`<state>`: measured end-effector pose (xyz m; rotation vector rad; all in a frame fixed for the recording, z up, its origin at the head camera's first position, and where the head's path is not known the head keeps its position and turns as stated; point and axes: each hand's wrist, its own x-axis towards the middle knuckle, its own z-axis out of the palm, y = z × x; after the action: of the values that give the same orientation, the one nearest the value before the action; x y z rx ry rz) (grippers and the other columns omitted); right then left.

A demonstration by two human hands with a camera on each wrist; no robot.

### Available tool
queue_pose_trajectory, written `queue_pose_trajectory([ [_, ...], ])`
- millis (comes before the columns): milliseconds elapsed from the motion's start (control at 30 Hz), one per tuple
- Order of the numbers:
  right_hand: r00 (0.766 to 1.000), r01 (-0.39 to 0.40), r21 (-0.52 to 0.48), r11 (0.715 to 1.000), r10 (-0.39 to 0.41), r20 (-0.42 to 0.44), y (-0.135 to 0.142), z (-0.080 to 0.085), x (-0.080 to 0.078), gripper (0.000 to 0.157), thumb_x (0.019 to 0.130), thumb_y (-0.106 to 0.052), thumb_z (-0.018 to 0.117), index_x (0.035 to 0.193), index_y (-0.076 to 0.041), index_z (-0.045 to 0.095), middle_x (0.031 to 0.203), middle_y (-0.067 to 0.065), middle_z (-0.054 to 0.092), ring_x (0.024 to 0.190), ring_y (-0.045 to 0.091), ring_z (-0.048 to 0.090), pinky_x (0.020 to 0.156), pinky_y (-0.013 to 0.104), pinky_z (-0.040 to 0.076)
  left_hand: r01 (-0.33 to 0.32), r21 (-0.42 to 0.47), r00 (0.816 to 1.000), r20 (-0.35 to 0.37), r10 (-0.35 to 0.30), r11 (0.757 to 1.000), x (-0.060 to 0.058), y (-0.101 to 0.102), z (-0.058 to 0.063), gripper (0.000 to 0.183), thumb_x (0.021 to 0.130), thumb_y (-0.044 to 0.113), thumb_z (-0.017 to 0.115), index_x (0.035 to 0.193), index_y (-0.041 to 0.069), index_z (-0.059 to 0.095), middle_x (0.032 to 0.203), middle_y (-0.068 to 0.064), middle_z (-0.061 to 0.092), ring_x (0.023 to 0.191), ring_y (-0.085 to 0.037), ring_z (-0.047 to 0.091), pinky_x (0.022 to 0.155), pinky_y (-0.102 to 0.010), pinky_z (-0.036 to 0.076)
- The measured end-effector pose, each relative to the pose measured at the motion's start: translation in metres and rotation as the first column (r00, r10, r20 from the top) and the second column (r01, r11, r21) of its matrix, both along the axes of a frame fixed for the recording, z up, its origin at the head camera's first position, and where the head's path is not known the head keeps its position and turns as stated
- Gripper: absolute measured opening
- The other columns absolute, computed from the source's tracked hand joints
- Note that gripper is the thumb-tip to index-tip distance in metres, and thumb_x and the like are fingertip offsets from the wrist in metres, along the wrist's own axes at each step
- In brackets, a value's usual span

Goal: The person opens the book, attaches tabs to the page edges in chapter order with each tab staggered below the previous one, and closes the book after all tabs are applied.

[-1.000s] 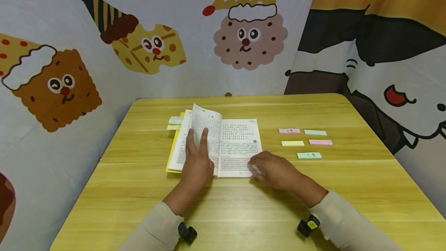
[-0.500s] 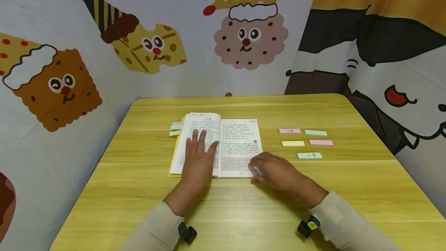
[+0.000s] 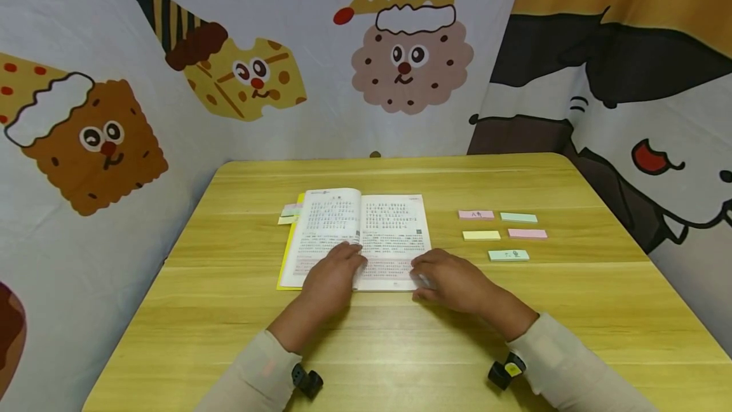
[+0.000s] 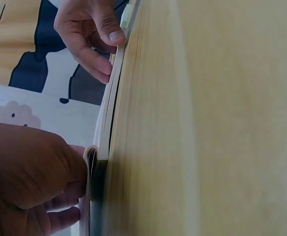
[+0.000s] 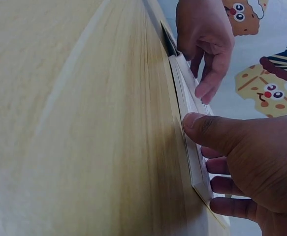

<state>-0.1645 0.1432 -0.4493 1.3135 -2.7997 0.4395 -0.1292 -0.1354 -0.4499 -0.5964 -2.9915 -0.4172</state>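
An open book [image 3: 391, 224] with printed pages and a yellow cover edge lies on the table. Near the spine, my left hand [image 3: 333, 272] rests on the lower left page, its fingers bent loosely and pinching nothing visible. My right hand [image 3: 452, 280] holds the book's lower right corner. In the right wrist view its thumb [image 5: 195, 120] presses against the edge of the page block, and its fingers lie over the page side. Coloured sticky tabs [image 3: 290, 213] stick out from the book's left edge.
Several small sticky-note pads lie right of the book: a pink pad [image 3: 476, 215] with writing, a green pad [image 3: 518, 217], a yellow pad [image 3: 481, 235], another pink pad [image 3: 527, 234] and a marked green pad [image 3: 508, 255]. A cartoon-printed cloth [image 3: 332, 126] hangs behind the wooden table [image 3: 389, 355].
The raised left page has come down flat. My left hand went from spread fingers on that page to a lower spot by the spine. The right hand stays at its corner.
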Motion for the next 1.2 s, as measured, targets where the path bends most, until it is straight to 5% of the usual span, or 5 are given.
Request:
queue_pose_trajectory([
  [200,1.0,-0.011,0.0,1.0,0.011,0.019,0.0,0.002,-0.001,0.032,0.085,-0.028,0.086,0.109,-0.008,0.076,0.122,0.008,0.069,0.114,0.026,0.063,0.095,0.041,0.053,-0.059,0.084,0.998,0.001,0.059,0.995,0.002,0.0,0.001,0.029,0.094,-0.003,0.06,0.118,0.009,0.072,0.139,-0.013,0.058,0.132,-0.03,0.053,0.091,-0.042,0.054],
  [433,0.999,-0.045,0.008,0.999,0.045,0.019,0.0,0.006,-0.004,0.022,0.089,-0.023,0.082,0.105,-0.008,0.078,0.118,0.007,0.071,0.113,0.025,0.064,0.095,0.041,0.053,-0.073,0.065,0.997,0.035,0.07,0.995,0.002,0.004,0.003,0.029,0.098,0.021,0.063,0.122,0.006,0.071,0.141,-0.015,0.058,0.134,-0.03,0.052,0.095,-0.045,0.053],
  [733,0.994,-0.007,-0.044,0.999,0.002,-0.111,-0.002,0.016,-0.005,0.012,0.093,-0.012,0.075,0.104,-0.011,0.078,0.108,-0.002,0.073,0.104,0.017,0.067,0.089,0.038,0.055,-0.078,0.016,0.993,0.09,0.076,0.997,0.003,0.007,0.006,0.074,0.087,0.063,0.072,0.129,0.002,0.066,0.146,-0.018,0.052,0.136,-0.033,0.048,0.097,-0.048,0.051],
  [933,0.957,-0.112,-0.197,0.974,0.052,-0.284,-0.007,0.02,-0.008,0.013,0.088,-0.012,0.08,0.101,-0.013,0.077,0.11,-0.003,0.071,0.108,0.017,0.064,0.089,0.035,0.055,-0.073,0.012,0.995,0.073,0.072,0.997,0.002,0.008,0.003,0.078,0.083,0.065,0.076,0.126,0.001,0.065,0.145,-0.018,0.052,0.133,-0.033,0.05,0.094,-0.047,0.053],
  [1200,0.907,-0.202,-0.275,0.94,0.074,-0.414,-0.013,0.022,-0.008,0.027,0.08,-0.01,0.088,0.106,-0.013,0.078,0.122,0.001,0.069,0.118,0.023,0.061,0.089,0.037,0.055,-0.066,-0.005,0.998,0.017,0.066,0.998,0.002,0.009,0.002,0.058,0.092,0.051,0.072,0.121,0.002,0.066,0.139,-0.018,0.056,0.13,-0.033,0.053,0.093,-0.047,0.053],
])
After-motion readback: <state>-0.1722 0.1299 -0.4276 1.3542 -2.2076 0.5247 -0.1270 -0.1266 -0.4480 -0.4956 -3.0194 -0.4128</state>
